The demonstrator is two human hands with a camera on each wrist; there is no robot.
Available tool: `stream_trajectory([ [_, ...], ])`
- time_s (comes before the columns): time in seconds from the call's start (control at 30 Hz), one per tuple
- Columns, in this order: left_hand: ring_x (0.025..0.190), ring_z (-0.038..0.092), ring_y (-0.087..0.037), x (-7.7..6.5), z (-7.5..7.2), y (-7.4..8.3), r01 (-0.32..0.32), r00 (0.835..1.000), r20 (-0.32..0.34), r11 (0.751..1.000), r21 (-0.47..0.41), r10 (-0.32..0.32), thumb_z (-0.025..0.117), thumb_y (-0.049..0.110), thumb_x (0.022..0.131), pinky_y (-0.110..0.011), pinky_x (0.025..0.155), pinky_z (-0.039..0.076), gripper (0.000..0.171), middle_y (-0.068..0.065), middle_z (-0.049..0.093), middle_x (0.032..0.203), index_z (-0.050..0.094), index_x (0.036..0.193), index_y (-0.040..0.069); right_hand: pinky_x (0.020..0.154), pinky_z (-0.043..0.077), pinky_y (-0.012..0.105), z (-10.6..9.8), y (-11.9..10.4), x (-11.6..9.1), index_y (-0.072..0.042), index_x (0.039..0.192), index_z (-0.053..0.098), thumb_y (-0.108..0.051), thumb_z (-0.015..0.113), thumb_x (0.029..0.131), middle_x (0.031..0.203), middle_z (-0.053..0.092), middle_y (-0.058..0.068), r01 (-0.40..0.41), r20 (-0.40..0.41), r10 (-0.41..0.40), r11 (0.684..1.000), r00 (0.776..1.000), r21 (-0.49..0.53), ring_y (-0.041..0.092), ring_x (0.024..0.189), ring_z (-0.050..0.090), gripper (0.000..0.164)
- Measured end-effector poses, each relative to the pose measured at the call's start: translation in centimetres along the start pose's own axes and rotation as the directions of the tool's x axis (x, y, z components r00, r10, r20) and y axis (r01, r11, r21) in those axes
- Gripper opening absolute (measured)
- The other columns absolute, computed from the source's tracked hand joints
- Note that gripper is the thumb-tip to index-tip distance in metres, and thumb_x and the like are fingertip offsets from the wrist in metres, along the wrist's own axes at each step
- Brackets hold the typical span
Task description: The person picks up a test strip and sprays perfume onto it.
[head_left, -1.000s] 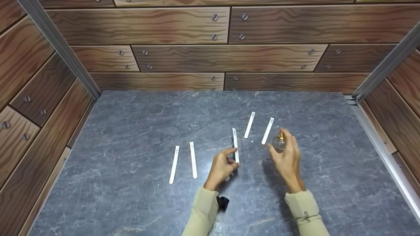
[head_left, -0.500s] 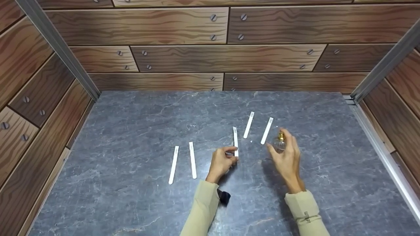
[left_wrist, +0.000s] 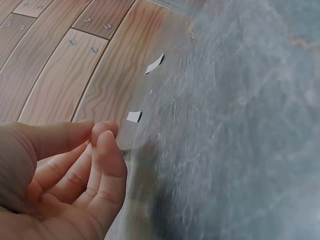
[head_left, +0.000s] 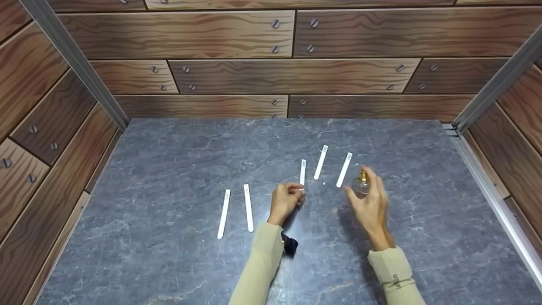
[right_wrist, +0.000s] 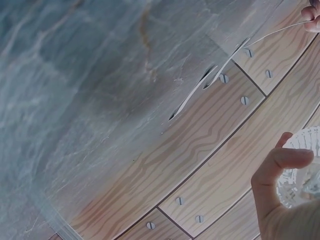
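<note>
My left hand (head_left: 284, 203) pinches the near end of a white paper test strip (head_left: 302, 173) between thumb and fingers, with the printed end pointing away from me. In the left wrist view the fingertips (left_wrist: 106, 137) meet, and the pinched strip is hardly visible. To the right, my right hand (head_left: 371, 203) grips a clear glass perfume bottle (head_left: 361, 187) with a gold spray neck. Its index finger lies at the top of the sprayer. The right wrist view shows the bottle's ribbed glass (right_wrist: 300, 175) beside the curled thumb; the sprayer is out of that frame.
Two more test strips, one (head_left: 321, 162) and another (head_left: 344, 170), lie between the hands and farther back. On the left lie two others, a slanted strip (head_left: 224, 214) and a straighter strip (head_left: 248, 207). Wood-patterned walls (head_left: 228, 76) bound the grey marbled table (head_left: 169, 161).
My left hand has moved slightly away from me, carrying its test strip along; less of the strip's near end shows now. The right hand and perfume bottle have stayed in place.
</note>
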State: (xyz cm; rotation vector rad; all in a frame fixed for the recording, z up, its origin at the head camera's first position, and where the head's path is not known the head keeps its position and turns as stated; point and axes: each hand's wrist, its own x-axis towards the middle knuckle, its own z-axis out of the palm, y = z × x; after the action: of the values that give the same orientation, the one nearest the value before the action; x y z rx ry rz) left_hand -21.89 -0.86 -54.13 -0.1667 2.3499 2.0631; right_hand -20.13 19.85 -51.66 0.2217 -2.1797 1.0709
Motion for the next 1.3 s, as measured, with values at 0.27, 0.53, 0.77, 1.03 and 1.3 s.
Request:
stream_trajectory([
  [0.27,0.067,0.068,-0.016,1.2,-0.1,0.3,0.098,0.994,-0.032,0.987,-0.128,-0.103,0.064,-0.011,0.091,-0.026,0.062,0.059,0.025,-0.018,0.073,0.088,0.068,0.116,-0.012,0.074,0.056,0.061,0.2,0.0,-0.3,0.005,0.130,0.056,0.012,0.083,0.072,0.109,0.062,0.030,-0.007,-0.003,0.007,0.999,1.000,0.042,0.046,0.096,0.063,0.065],
  [0.53,0.086,0.071,-0.022,1.8,-0.7,0.4,0.214,0.976,0.053,0.895,-0.391,-0.210,0.052,-0.012,0.096,-0.031,0.076,0.060,0.048,-0.029,0.064,0.121,0.047,0.143,-0.008,0.078,0.055,0.061,0.0,0.4,-0.4,0.008,0.129,0.056,0.014,0.083,0.071,0.114,0.063,0.030,0.009,-0.014,-0.009,0.999,1.000,0.044,0.048,0.101,0.063,0.065],
  [0.77,0.089,0.072,-0.024,1.5,-1.4,0.0,0.326,0.945,0.170,0.788,-0.521,-0.279,0.052,-0.007,0.098,-0.037,0.081,0.060,0.058,-0.029,0.059,0.130,0.034,0.153,-0.003,0.087,0.051,0.065,0.0,0.4,-0.6,0.008,0.128,0.056,0.016,0.082,0.070,0.114,0.062,0.032,0.001,-0.017,0.000,0.998,1.000,0.057,0.049,0.103,0.061,0.064],
  [1.03,0.090,0.073,-0.026,0.7,-2.3,0.3,0.340,0.939,0.212,0.826,-0.450,-0.271,0.058,-0.002,0.099,-0.038,0.077,0.061,0.057,-0.028,0.061,0.128,0.035,0.151,-0.002,0.081,0.052,0.063,0.1,0.4,-0.7,0.007,0.128,0.056,0.013,0.083,0.070,0.109,0.062,0.030,0.009,-0.011,-0.009,0.999,1.000,0.030,0.047,0.097,0.061,0.064],
  [1.3,0.088,0.071,-0.022,0.2,-2.8,0.3,0.242,0.964,0.191,0.902,-0.359,-0.182,0.052,-0.007,0.098,-0.035,0.077,0.061,0.047,-0.027,0.065,0.124,0.044,0.144,-0.006,0.080,0.051,0.063,0.0,0.3,-0.2,0.006,0.128,0.057,0.011,0.083,0.070,0.106,0.062,0.030,0.012,-0.007,-0.012,1.000,1.000,0.025,0.047,0.094,0.062,0.063],
])
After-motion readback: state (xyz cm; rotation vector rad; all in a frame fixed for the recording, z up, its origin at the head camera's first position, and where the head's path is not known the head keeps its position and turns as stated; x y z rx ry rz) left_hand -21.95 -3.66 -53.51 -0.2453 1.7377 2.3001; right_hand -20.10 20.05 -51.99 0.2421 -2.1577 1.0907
